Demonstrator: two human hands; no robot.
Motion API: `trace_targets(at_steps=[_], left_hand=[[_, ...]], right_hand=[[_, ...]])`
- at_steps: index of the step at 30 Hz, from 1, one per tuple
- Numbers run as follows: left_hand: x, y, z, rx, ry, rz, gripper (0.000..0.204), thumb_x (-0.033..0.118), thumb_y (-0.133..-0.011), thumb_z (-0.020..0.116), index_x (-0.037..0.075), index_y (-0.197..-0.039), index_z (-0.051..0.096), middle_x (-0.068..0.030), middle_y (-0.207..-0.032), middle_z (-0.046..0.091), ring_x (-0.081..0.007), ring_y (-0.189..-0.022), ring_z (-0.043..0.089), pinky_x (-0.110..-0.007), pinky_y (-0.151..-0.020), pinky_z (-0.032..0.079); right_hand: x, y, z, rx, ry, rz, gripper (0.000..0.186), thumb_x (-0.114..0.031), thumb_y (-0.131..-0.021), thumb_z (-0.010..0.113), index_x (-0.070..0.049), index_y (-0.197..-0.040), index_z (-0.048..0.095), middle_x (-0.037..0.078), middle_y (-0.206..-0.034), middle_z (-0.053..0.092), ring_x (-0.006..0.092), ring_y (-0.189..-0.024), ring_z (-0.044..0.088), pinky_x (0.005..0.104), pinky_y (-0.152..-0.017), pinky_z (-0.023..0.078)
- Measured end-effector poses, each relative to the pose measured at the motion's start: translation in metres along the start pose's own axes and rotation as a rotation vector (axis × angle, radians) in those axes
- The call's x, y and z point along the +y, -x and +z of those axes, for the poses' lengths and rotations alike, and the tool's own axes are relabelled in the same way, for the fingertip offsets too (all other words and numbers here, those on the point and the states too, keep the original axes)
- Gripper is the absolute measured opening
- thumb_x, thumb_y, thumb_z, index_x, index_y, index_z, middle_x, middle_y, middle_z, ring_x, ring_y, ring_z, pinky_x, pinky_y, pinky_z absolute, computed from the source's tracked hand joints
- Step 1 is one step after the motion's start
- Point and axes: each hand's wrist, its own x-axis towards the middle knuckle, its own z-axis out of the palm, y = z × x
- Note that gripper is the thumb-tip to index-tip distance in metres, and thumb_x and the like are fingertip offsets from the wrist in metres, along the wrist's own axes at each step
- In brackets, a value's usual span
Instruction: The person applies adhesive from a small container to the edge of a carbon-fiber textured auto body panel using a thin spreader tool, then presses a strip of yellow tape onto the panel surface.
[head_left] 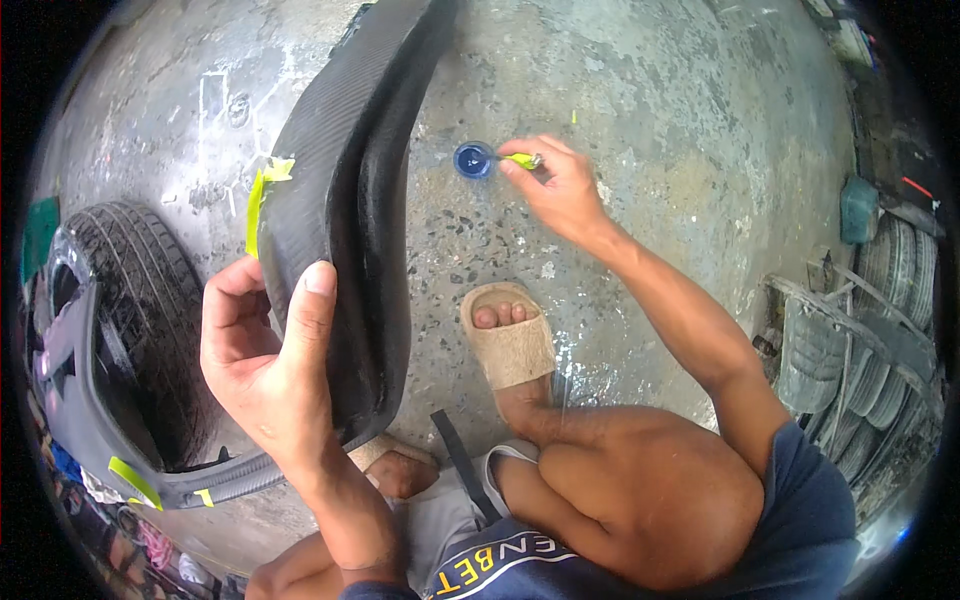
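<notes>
My left hand [265,360] grips the edge of a black tyre [345,190] that stands upright on its tread, thumb on its inner side. A yellow-green strip [262,190] is stuck on the tread. My right hand [558,185] is stretched out over the concrete floor and pinches a small yellow-handled brush [522,159], whose tip dips into a small round blue cap [473,160] on the floor. My sandalled foot [506,345] rests between the tyre and the right arm.
A second tyre [140,300] lies at the left with a black rubber piece [100,430] carrying yellow-green strips. Stacked tyres [870,340] stand at the right edge. A teal container [858,208] sits beyond them. The floor is stained grey concrete [690,110].
</notes>
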Motion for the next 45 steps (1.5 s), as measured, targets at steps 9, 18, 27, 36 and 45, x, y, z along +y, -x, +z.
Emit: trace_targets(at_steps=[9,18,27,36,45], left_hand=[[0.0,0.0,0.001,0.004,0.009,0.016,0.023,0.005,-0.088,0.076,0.0,-0.108,0.066,-0.0032,-0.099,0.069,-0.0084,-0.087,0.061,-0.021,-0.081,0.047],[0.001,0.0,0.0,-0.007,0.004,0.009,0.023,0.005,-0.088,0.076,-0.001,-0.108,0.066,-0.0038,-0.101,0.069,-0.0092,-0.089,0.062,-0.022,-0.084,0.047],[0.0,0.0,0.0,-0.013,0.032,0.012,0.024,0.003,-0.088,0.076,0.0,-0.108,0.065,-0.0037,-0.101,0.069,-0.0094,-0.091,0.062,-0.022,-0.086,0.046],[0.003,0.001,0.002,-0.018,0.023,0.009,0.023,0.002,-0.087,0.076,0.0,-0.108,0.065,-0.0037,-0.102,0.069,-0.0093,-0.091,0.062,-0.022,-0.086,0.047],[0.0,0.0,0.0,-0.019,0.008,0.019,0.024,0.001,-0.088,0.075,-0.001,-0.11,0.064,-0.0044,-0.103,0.069,-0.0095,-0.093,0.062,-0.023,-0.087,0.047]], right_hand=[[0.0,0.003,-0.002,-0.058,0.009,-0.02,0.018,-0.015,-0.091,0.073,-0.007,-0.107,0.073,0.005,-0.092,0.068,0.0133,-0.083,0.063,0.027,-0.07,0.049],[0.002,-0.001,-0.005,0.012,0.022,0.044,0.018,-0.015,-0.092,0.072,-0.006,-0.108,0.072,0.006,-0.096,0.068,0.0136,-0.084,0.063,0.0268,-0.074,0.049],[-0.008,-0.003,-0.007,0.013,0.064,-0.024,0.019,-0.016,-0.091,0.073,-0.007,-0.108,0.072,0.007,-0.093,0.068,0.0156,-0.082,0.063,0.0281,-0.071,0.049],[0.01,-0.001,-0.002,0.026,0.078,-0.001,0.019,-0.017,-0.093,0.072,-0.006,-0.109,0.072,0.002,-0.095,0.068,0.0079,-0.081,0.059,0.0241,-0.071,0.048],[0.008,0.002,0.002,-0.028,-0.129,0.168,0.019,-0.018,-0.095,0.07,-0.005,-0.109,0.072,-0.001,-0.094,0.066,0.0056,-0.081,0.057,0.0238,-0.071,0.048]])
